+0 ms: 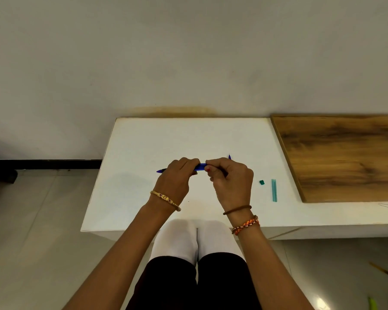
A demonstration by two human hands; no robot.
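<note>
STEP: looks like parting the slim blue plastic pen (199, 167), held just above the white counter (143, 142) | left grip (177, 175) curled round its barrel; right grip (231, 182) pinching the other end | pull straight along the barrel; twist gently; don't bend it

No writing, label, brand or number can be read here. The blue pen (199, 167) and the teal strip (274, 190), lying to the right on the tabletop (143, 142), show plain surfaces.
</note>
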